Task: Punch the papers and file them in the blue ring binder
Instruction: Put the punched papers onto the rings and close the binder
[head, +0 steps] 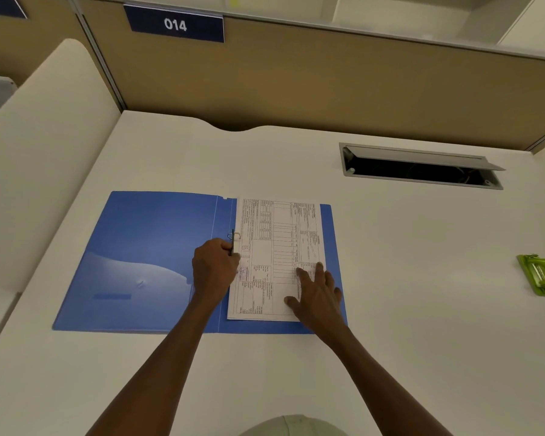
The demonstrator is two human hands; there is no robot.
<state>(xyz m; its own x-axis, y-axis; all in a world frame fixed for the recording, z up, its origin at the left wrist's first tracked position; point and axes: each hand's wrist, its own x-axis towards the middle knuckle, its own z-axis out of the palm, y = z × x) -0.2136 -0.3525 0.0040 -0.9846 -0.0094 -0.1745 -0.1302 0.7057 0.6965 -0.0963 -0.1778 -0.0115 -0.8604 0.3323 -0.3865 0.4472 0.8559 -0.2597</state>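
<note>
The blue ring binder (pixel 139 256) lies open flat on the white desk. Printed papers (pixel 277 240) rest on its right half, their left edge at the metal ring mechanism (pixel 233 236). My left hand (pixel 214 269) is closed around the ring mechanism's lower part, next to the papers' left edge. My right hand (pixel 318 294) lies flat on the papers' lower right corner with its fingers spread. The green hole punch (pixel 540 273) sits far to the right on the desk, away from both hands.
An open cable hatch (pixel 422 166) is set into the desk at the back right. A tan partition wall (pixel 296 80) with a sign reading 014 closes off the back. A rounded white divider (pixel 44 146) borders the desk's left side.
</note>
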